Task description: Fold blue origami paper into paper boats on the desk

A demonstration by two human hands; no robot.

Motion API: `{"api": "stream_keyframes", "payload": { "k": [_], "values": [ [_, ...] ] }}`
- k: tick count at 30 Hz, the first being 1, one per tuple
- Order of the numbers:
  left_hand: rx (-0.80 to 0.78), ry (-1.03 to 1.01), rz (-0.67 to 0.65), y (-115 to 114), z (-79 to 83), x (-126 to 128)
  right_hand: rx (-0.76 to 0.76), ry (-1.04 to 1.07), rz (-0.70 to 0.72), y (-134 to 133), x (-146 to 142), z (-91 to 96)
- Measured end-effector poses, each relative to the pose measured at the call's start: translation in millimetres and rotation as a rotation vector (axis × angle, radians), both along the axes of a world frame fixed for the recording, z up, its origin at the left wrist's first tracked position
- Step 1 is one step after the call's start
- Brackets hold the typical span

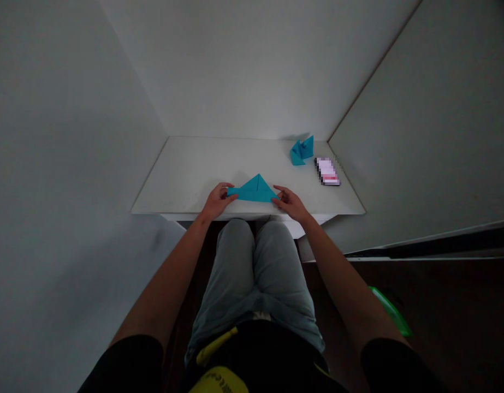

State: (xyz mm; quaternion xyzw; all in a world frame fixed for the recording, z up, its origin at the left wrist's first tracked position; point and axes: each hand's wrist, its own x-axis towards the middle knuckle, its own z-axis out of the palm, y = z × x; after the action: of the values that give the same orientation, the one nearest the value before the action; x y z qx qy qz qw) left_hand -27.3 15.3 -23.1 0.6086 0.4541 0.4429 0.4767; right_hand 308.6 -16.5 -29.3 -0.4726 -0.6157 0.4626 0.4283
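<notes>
A sheet of blue paper [255,189], folded into a shape with a triangular peak in the middle and a long flat lower edge, is held between my hands just over the table's front part. My left hand [219,201] pinches its left end, thumb in front and fingers behind. At the right corner, my right hand [290,202] has its thumb on the paper, with the index finger raised behind the edge. A dark crease line runs down from the peak.
Near the back right of the white table [186,164] stands another folded blue paper piece [301,151]. Beside it lies a phone [327,171], its screen blurred out. Walls border the table at the left, back and right. A green object [391,311] rests on the dark floor.
</notes>
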Motion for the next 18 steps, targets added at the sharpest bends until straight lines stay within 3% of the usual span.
{"api": "stream_keyframes", "payload": {
  "k": [18],
  "values": [
    [0.052,-0.019,-0.051,-4.9,6.7,4.1,-0.058,-0.022,0.09,1.7,2.4,6.8]
  ]
}}
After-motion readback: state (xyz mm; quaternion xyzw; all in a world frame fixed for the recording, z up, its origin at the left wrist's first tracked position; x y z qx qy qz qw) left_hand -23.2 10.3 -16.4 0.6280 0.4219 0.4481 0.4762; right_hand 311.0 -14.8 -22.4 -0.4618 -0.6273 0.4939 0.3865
